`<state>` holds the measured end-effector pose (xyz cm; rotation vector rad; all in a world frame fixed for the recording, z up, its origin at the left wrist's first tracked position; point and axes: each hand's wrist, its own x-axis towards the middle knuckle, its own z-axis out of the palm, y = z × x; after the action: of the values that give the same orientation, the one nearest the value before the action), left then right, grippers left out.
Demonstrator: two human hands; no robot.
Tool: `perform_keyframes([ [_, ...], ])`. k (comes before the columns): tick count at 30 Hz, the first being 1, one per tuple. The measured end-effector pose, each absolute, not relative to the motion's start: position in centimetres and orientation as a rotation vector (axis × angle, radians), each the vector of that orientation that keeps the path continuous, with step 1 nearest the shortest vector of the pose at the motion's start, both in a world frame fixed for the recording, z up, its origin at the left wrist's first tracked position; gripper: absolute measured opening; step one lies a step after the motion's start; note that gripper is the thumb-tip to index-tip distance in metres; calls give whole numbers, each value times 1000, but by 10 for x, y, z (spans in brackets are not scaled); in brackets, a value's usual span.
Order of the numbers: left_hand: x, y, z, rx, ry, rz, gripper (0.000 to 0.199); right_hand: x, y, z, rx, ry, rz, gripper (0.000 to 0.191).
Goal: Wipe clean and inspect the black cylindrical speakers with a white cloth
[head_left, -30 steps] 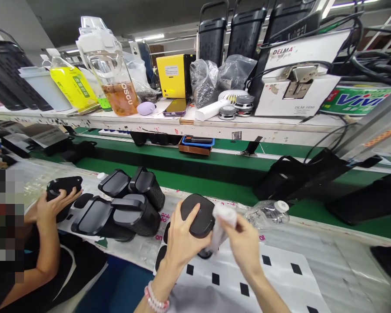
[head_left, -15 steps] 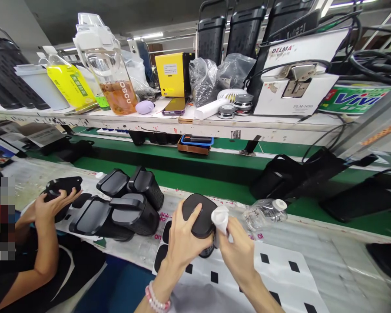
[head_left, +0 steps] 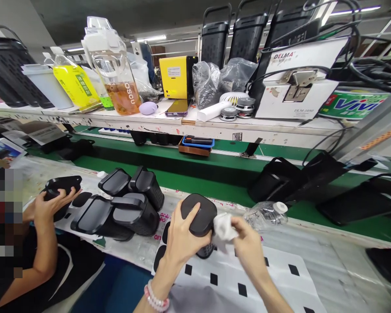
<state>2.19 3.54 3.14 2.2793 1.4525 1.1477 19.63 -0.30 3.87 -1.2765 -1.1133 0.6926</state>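
I look through one camera, which sits on the person's head. It faces forward and down, toward the long shelf point(head_left: 273, 134), which crosses most of my view. I see the top of this shelf, so my lens is higher than it. Nearest to me, below the shelf, are the left hand point(head_left: 184, 237) and the right hand point(head_left: 248, 243), over the workbench point(head_left: 335, 256). Farthest, above the shelf, the ceiling lights point(head_left: 153, 38) also enter this wide view.

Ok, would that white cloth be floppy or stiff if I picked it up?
Probably floppy: the white cloth is crumpled, with a loose part hanging down. It's likely light, since the right hand holds just its edge.
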Motion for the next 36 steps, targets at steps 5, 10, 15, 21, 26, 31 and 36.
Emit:
perform_keyframes([
  [5, 23, 33, 31, 2288, 1452, 1149, 67, 216, 21, 48, -1454, -578, 592, 49],
  [10, 25, 26, 31, 2305, 1412, 1171, 65, 207, 20, 51, -1397, -1055, 765, 41],
  [15, 25, 28, 33, 2296, 1413, 1164, 68, 273, -16, 49, -1349, -1395, 1337, 37],
  [21, 22, 33, 34, 2338, 1377, 1128, 67, 295, -24, 17, -1806, -877, 909, 47],
  [26, 16, 33, 47, 2515, 1059, 1044, 86, 248, -6, -1, -1506, -573, 888, 50],
  [31, 11, 49, 82, 2777, 460, 423, 92, 205, 12, -9, -1346, -573, 919, 53],
  [36, -6, 67, 96, 2570, 752, 204, 83, 171, 15, -13, -1275, -600, 882, 55],
])
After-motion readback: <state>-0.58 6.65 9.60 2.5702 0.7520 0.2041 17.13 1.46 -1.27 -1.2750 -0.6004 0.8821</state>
